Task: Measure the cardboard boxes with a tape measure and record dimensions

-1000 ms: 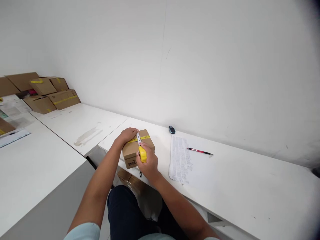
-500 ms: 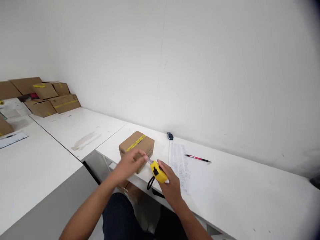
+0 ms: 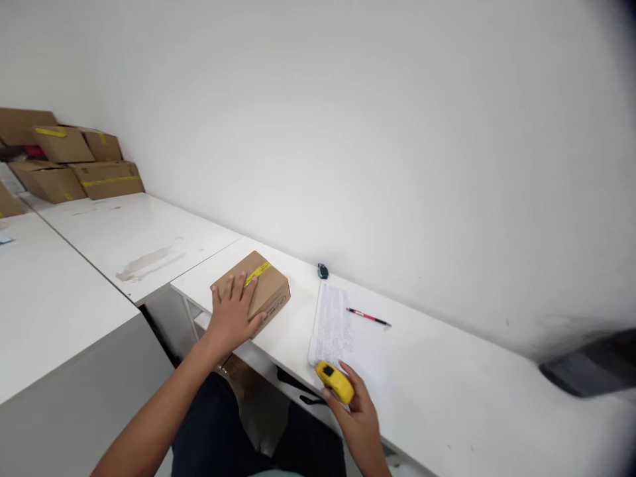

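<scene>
My left hand (image 3: 231, 319) lies spread over the top and near side of a small closed cardboard box (image 3: 272, 281) with yellow tape across it. The box sits near the front edge of the white table (image 3: 437, 391). In my right hand (image 3: 362, 414) is a yellow tape measure (image 3: 336, 382), gripped between thumb and fingers; no blade shows out of it. Its black strap (image 3: 312, 400) hangs toward the table edge. Just beyond the tape measure lies a sheet of paper (image 3: 332, 324) covered in handwriting. A red and black pen (image 3: 368, 317) rests on the right of it.
A small dark object (image 3: 322, 271), perhaps another tape measure, lies by the wall. Several cardboard boxes (image 3: 112, 180) are stacked on the far left table. A blurred dark object (image 3: 591, 364) stands at the right edge. Gaps part the tables on the left.
My left hand has left the tape measure's blade end and now lies flat on the box. My right hand has drawn the tape measure back toward me. The view has turned right.
</scene>
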Tool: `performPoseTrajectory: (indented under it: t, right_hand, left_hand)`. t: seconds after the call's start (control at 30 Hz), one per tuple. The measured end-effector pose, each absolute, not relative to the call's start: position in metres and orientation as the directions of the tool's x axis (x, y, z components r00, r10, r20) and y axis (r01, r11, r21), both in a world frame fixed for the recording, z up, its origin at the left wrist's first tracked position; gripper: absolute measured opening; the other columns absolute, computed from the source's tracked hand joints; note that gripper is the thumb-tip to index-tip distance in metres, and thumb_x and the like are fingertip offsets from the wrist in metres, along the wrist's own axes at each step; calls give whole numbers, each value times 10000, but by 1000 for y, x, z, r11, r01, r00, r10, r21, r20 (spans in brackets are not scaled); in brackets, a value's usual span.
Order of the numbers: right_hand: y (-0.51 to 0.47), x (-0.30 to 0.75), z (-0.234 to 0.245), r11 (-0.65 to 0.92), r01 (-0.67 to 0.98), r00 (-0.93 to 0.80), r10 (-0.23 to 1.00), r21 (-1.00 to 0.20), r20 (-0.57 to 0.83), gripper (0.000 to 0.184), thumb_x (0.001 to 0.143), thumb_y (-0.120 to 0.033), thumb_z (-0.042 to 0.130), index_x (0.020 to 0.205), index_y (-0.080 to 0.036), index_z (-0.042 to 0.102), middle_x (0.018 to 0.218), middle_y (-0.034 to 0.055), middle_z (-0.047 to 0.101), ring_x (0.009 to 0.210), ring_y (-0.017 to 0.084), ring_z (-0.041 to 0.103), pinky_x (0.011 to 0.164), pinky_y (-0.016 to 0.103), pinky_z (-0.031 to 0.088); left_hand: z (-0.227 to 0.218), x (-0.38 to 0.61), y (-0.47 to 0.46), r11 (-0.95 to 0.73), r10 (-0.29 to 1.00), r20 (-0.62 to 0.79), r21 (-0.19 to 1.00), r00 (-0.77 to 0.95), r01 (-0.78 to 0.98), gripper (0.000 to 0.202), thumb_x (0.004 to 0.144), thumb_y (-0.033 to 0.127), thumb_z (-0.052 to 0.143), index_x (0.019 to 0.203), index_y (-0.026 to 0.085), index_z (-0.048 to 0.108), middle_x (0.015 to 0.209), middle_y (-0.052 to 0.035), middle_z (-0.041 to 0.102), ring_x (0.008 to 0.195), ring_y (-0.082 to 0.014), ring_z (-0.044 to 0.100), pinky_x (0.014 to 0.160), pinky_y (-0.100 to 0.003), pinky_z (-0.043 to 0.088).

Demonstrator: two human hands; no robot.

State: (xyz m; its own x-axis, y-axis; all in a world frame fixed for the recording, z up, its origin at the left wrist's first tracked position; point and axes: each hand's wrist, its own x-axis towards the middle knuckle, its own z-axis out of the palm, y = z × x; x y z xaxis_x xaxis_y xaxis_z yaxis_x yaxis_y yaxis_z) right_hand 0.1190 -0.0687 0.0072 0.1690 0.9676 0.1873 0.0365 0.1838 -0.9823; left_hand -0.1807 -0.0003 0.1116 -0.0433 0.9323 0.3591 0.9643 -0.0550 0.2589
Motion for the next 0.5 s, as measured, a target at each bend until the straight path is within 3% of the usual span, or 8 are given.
performPoseTrajectory:
  t: [0.07, 0.13, 0.23, 0.33, 0.4, 0.5]
  right_hand:
    - [-69, 152, 2, 58, -103, 213, 976, -993, 35, 444, 700, -464, 781, 1073, -259, 654, 938, 65, 741, 713, 245, 692, 590, 364, 596]
    - [-62, 182, 3, 7, -188, 161, 987, -982, -24, 391, 681, -461, 796, 984, -260, 650, 805, 40, 718, 498, 165, 569, 428, 292, 501]
    - [-46, 194, 19, 20, -242, 85, 996, -970, -1, 416, 675, -440, 806, 1006, -254, 634, 877, 59, 703, 480, 127, 490, 441, 289, 471]
    - [-31, 164, 48, 106, -297, 2, 994, -949, 110, 424, 722, -458, 771, 1055, -246, 616, 922, 54, 670, 492, 93, 456, 438, 248, 419]
    - [-20, 134, 68, 165, -316, -61, 979, -934, 193, 404, 720, -487, 768, 1000, -234, 621, 803, 15, 636, 467, 77, 432, 409, 218, 372]
    - [-6, 96, 94, 231, -246, -189, 941, -941, 280, 409, 742, -488, 754, 1026, -223, 626, 762, 4, 630, 498, 99, 491, 425, 223, 418]
  left_hand:
    - [83, -201, -30, -160, 891, 454, 318, -2, 935, 839, 886, 493, 526, 1554, 266, 72, 1627, -130, 114, 1484, -376, 77, 1163, -621, 112]
    - [53, -214, -54, -205, 872, 489, 406, -23, 891, 902, 912, 449, 515, 1542, 266, -104, 1630, -151, 44, 1487, -343, 103, 1170, -567, 209]
    - [18, -216, -62, -199, 881, 464, 538, -90, 819, 959, 919, 419, 525, 1513, 265, -212, 1626, -175, 1, 1487, -326, 116, 1171, -543, 251]
    - [4, -206, -43, -232, 907, 415, 629, -68, 742, 958, 913, 455, 525, 1517, 265, -195, 1626, -176, 7, 1487, -315, 127, 1170, -519, 269]
    - [7, -194, -30, -278, 917, 400, 636, 1, 720, 918, 918, 480, 499, 1528, 243, -144, 1621, -189, 53, 1482, -314, 159, 1165, -511, 274]
    - [29, -173, -30, -304, 864, 501, 597, -50, 743, 877, 879, 546, 525, 1528, 185, 60, 1600, -216, 129, 1480, -350, 139, 1167, -546, 223]
